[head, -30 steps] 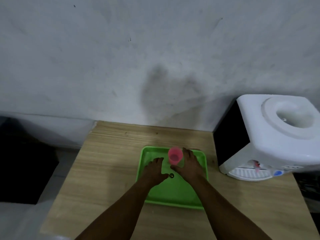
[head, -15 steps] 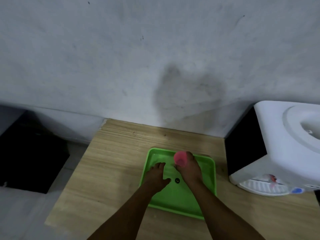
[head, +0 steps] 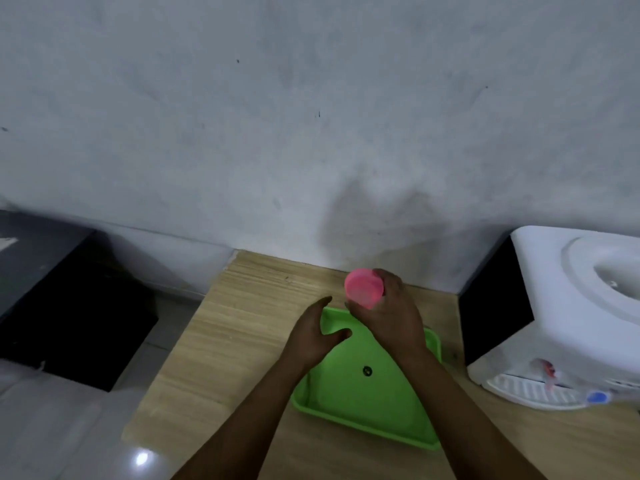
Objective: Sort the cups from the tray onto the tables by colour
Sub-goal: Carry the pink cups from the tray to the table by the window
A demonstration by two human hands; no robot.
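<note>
A green tray (head: pixel 360 407) lies on a light wooden table (head: pixel 242 327) in front of me. My right hand (head: pixel 391 317) grips a pink cup (head: pixel 363 288), held above the tray's far edge and tilted so one round end faces me. My left hand (head: pixel 313 336) hovers over the tray's far left corner with its fingers apart and nothing in it. A small dark spot (head: pixel 367 371) marks the tray floor. No other cup shows in the tray.
A white water dispenser (head: pixel 568 317) stands on the table's right side, close to the tray. A dark low table or cabinet (head: pixel 59 296) sits to the left across a gap of grey floor. A grey wall rises right behind the wooden table.
My right hand has lifted the pink cup up from the tray toward its far edge. My left hand has come off the tray floor. The camera has shifted left.
</note>
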